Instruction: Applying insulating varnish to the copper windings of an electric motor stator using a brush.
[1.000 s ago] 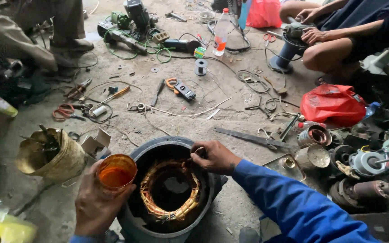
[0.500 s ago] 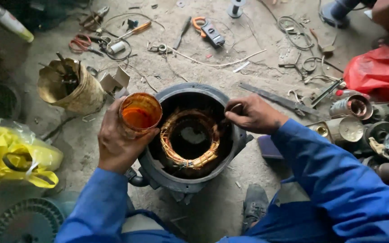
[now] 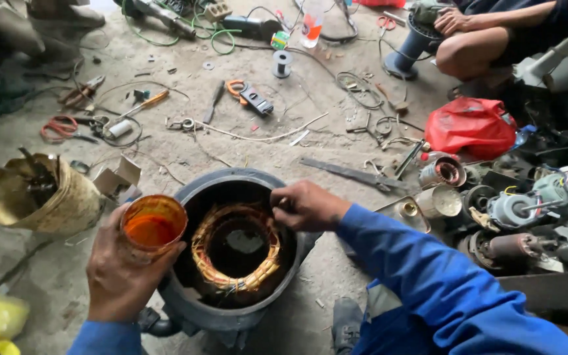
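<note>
Motor housing [image 3: 231,309] sits on the floor, copper winding [image 3: 235,253] inside — left hand [image 3: 123,276] grips a cup [image 3: 154,227] of orange liquid at its rim, right hand [image 3: 307,205] pinched closed above the winding — tilt risks spilling.

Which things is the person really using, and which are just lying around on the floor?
In use:
left hand holding a cup of orange liquid
right hand at the copper coil
round grey motor housing

Lying about:
red bag
red-handled pliers
wire spool
torn yellowish container
</note>
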